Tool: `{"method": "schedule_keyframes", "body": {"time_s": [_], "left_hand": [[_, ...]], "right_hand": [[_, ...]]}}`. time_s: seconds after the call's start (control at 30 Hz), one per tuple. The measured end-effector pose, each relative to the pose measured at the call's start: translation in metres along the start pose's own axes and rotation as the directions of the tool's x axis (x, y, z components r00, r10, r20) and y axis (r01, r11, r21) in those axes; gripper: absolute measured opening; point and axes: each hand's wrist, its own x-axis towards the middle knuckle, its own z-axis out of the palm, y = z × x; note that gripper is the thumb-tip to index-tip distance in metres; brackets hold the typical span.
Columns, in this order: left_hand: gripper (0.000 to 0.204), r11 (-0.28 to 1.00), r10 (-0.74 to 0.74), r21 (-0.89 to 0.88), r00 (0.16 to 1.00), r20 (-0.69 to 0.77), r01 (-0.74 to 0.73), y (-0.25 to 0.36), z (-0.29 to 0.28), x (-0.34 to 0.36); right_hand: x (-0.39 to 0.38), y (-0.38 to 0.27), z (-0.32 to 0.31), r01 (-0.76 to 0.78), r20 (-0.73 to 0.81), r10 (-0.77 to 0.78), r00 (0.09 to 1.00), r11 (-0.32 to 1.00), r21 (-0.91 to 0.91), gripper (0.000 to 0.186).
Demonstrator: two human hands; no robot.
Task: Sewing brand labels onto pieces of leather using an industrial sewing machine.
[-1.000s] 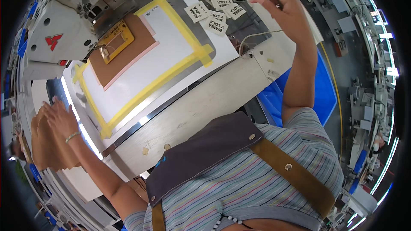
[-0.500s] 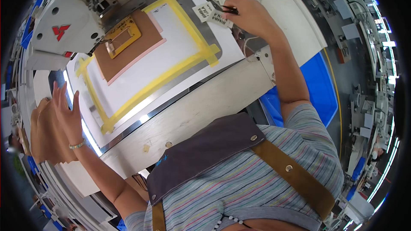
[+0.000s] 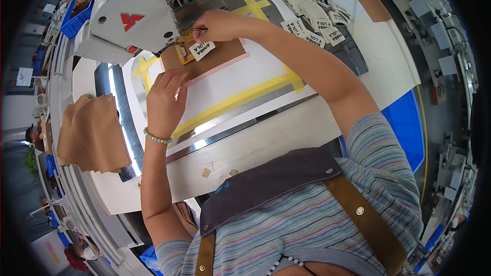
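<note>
My right hand (image 3: 219, 25) is closed over the yellow template frame (image 3: 183, 53) beside the sewing machine head. It grips dark tweezers (image 3: 196, 29), only partly visible. Just under its fingers a white fabric label (image 3: 202, 50) with black print lies over the frame and a brown panel (image 3: 221, 62); whether the tweezers still pinch it is hidden. The panel has a pink edging and sits on a white sheet with yellow tape. My left hand (image 3: 166, 94), thumb apart from bent fingers, reaches the panel's near left edge with nothing visible in it.
The white sewing machine head (image 3: 128, 20) stands close to both hands. A stack of brown panels (image 3: 94, 133) lies at the left. Loose white labels (image 3: 312, 13) are heaped at the back right, near a brown piece (image 3: 367, 1). A blue bin (image 3: 404, 128) is at the right.
My right hand has moved left from the label pile to the template frame, bringing a label. My left hand has come right from the brown stack to the panel. The view has shifted.
</note>
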Motion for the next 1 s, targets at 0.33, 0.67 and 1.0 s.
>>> {"method": "schedule_keyframes", "body": {"time_s": [0.33, 0.67, 1.0], "left_hand": [[0.043, 0.998, 0.018, 0.054, 0.997, 0.077, -0.023, -0.032, 0.032, 0.013], [0.037, 0.993, -0.012, -0.113, 0.998, 0.056, 0.018, -0.045, 0.043, 0.020], [0.038, 1.000, 0.028, 0.014, 0.999, 0.043, -0.028, -0.047, 0.050, 0.022]], "right_hand": [[0.028, 0.007, 0.026, -0.041, -0.182, -0.007, 0.983, 0.966, -0.256, 0.014], [-0.053, -0.005, 0.009, 0.171, -0.085, -0.250, 0.964, 0.836, -0.521, 0.032], [-0.054, 0.006, 0.020, 0.289, -0.042, -0.414, 0.909, 0.701, -0.652, 0.033]]}}
